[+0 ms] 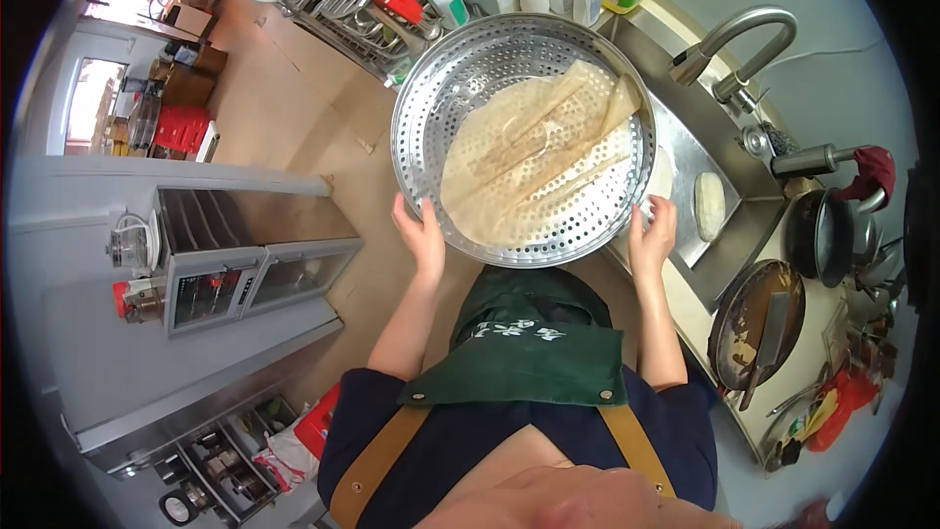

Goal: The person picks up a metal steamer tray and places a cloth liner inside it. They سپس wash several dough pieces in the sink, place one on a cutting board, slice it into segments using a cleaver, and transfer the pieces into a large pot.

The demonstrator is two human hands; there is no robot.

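A kitchen seen from above, with a brown floor [294, 108] and a grey cabinet with glass doors [259, 284] on the left. The wearer, in a dark green apron [514, 372], faces a steel sink [749, 171] on the right, set beside a pale worktop [798, 377]. In front of the apron, overlapping the sink's left edge from this angle, is a wide, round, perforated steel pan [470, 103]. A thin beige cloth [539, 152] lies creased inside it, covering much of the holed bottom. On the worktop, a browned frying pan [729, 333] carries a cleaver [772, 328]. The left hand [421, 240] and right hand [652, 237] grip the perforated pan's near rim at either side, thumbs at the rim and the other fingers curled around the outside, partly hidden. A pale oblong object [709, 206] lies in the sink, right of the right hand.
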